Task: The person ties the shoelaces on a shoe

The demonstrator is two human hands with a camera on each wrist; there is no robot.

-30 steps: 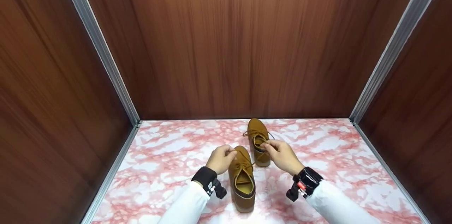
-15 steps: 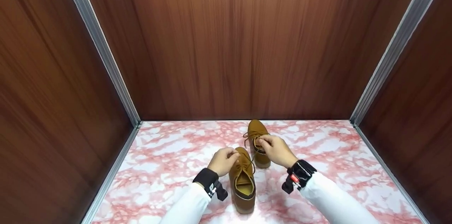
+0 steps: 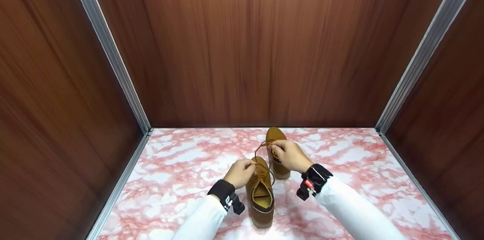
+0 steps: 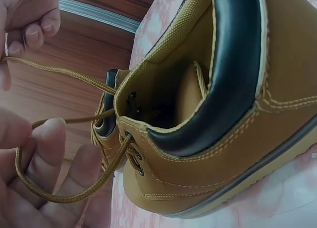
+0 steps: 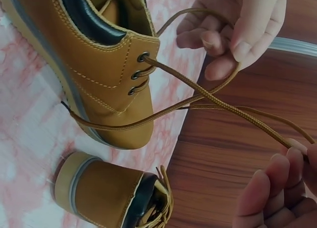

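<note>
A tan lace-up shoe (image 3: 261, 209) with a black padded collar stands on the floor, toe pointing away. My left hand (image 3: 240, 174) is by its toe, pinching the brown shoelace between thumb and fingertip. Farther off, my right hand (image 3: 292, 155) pinches the other side of the lace, overlapping the second shoe in the head view. Between the hands the shoelace (image 5: 218, 100) crosses itself, and a loose end (image 5: 99, 126) hangs by the shoe's side. In the left wrist view, a lace loop hangs over the left hand's fingers (image 4: 47, 143).
The second tan shoe (image 3: 275, 134), its laces bunched at the front, stands ahead and slightly right. A pink-and-white marbled floor (image 3: 181, 179) lies beneath. Brown wood-grain panels (image 3: 242, 51) with grey metal corner strips (image 3: 113, 54) enclose the back and sides.
My right hand has moved left and away from me, carrying the lace toward the far shoe's front. The left hand stays nearly in place, and a lace strand now arcs up between the hands.
</note>
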